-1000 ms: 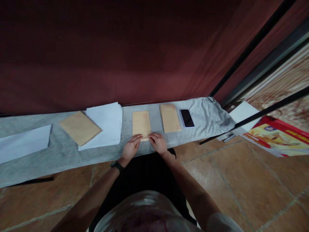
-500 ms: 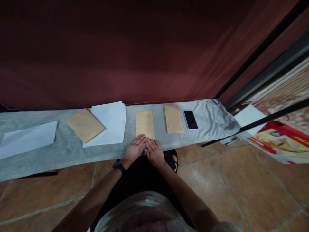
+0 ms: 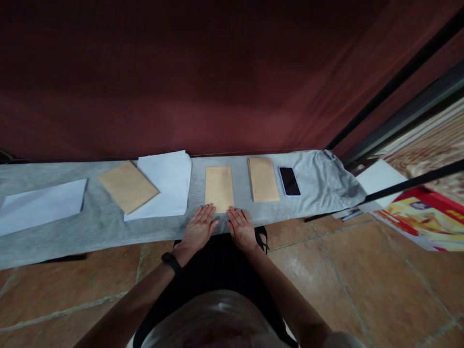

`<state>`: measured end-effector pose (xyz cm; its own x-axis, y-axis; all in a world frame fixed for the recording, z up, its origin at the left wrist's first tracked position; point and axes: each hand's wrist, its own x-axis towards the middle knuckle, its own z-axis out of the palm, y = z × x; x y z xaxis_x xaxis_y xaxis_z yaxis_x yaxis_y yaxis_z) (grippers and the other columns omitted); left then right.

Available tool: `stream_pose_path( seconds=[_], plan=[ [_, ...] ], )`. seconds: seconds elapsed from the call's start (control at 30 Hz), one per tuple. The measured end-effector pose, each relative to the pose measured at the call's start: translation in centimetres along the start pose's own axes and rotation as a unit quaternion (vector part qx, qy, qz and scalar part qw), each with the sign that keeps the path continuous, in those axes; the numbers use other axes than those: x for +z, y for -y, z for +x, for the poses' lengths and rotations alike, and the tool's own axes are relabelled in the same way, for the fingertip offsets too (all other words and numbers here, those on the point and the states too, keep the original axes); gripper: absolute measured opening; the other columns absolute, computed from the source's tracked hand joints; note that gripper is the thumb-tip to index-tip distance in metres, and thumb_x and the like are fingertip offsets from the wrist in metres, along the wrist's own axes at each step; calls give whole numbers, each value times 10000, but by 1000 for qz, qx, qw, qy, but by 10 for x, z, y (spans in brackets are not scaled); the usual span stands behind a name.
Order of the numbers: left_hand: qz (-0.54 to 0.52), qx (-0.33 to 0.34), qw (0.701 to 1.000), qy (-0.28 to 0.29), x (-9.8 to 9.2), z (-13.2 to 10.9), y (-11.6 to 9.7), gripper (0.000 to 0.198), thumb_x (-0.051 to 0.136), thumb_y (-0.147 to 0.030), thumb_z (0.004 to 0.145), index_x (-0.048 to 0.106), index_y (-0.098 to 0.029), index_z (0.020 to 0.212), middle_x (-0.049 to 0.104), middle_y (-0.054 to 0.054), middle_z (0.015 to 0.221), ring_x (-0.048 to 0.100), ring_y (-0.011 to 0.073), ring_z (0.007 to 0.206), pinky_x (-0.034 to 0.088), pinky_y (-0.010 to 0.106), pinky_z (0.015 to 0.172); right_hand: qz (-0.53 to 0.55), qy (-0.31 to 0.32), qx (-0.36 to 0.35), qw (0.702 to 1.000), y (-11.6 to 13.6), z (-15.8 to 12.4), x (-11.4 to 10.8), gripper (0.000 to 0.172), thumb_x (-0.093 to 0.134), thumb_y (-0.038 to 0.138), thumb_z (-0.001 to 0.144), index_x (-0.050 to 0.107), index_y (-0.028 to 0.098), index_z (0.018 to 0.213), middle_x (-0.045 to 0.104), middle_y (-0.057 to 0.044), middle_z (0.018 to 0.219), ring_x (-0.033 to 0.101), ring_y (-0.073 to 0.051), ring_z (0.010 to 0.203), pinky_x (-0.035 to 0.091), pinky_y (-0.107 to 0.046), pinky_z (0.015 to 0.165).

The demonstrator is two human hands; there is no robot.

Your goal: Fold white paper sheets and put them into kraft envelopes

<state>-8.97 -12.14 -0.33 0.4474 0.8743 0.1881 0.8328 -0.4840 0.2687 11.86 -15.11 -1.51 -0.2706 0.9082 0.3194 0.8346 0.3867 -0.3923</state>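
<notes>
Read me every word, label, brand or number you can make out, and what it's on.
None is legible.
Envelope at the hands: red print, upper right, too small to read.
Envelope stack: faint reddish marks, too small.
Red-and-yellow box: yellow lettering and a blue emblem, too blurred.
Phone: dark screen, no text visible.

Just the head camera here, up high and tipped forward and down, left hand (image 3: 198, 227) and right hand (image 3: 242, 228) fairly near, table (image 3: 105, 229) stretching across, dark red backdrop (image 3: 217, 92) filling the top!
</notes>
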Motion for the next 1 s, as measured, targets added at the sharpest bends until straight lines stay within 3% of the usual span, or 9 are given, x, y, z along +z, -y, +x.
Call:
stream_pose_path(
  seconds=[0.17, 0.4, 0.57, 0.8, 1.0],
  plan=[
    [-7, -2, 999, 46, 8, 45, -5, 605, 320, -429, 1021, 408, -103, 1523, 378, 155, 1602, 321, 279, 1504, 269, 485, 1242, 8, 1, -1, 1000, 1, 0, 1, 429, 453, 259, 1044, 514, 172, 1459, 534, -94, 1506, 477, -234, 1410, 280, -471, 1237],
    [19, -28, 998, 48, 24, 132, -3, 622, 313, -411, 1016, 344, -108, 1558, 292, 150, 1645, 197, 303, 1546, 126, 548, 1256, 8, 6, 16, 1000, 1, 2, 3, 424, 481, 271, 1038, 508, 232, 1459, 542, -65, 1504, 479, -230, 1394, 276, -470, 1225],
    [16, -37, 998, 52, 29, 173, 8, 642, 311, -500, 1011, 330, -190, 1573, 295, 101, 1653, 165, 307, 1553, 73, 600, 1244, -7, 16, 28, 999, 5, 5, 1, 465, 510, 312, 1024, 473, 309, 1488, 518, -51, 1519, 482, -260, 1365, 291, -496, 1199],
    [6, -41, 998, 52, 33, 184, 17, 638, 303, -497, 1010, 318, -211, 1581, 302, 83, 1651, 152, 303, 1556, 80, 597, 1244, -7, 19, 37, 999, 8, 8, 2, 499, 519, 310, 1015, 443, 339, 1507, 519, -49, 1504, 471, -265, 1343, 266, -506, 1202],
    [6, 1, 997, 77, 28, 155, 17, 584, 325, -451, 1014, 342, -274, 1570, 314, 34, 1648, 183, 278, 1551, 84, 556, 1253, -6, 14, 37, 999, 9, 7, 3, 482, 520, 304, 1010, 470, 325, 1490, 532, -53, 1482, 462, -268, 1340, 247, -504, 1202]
  ],
)
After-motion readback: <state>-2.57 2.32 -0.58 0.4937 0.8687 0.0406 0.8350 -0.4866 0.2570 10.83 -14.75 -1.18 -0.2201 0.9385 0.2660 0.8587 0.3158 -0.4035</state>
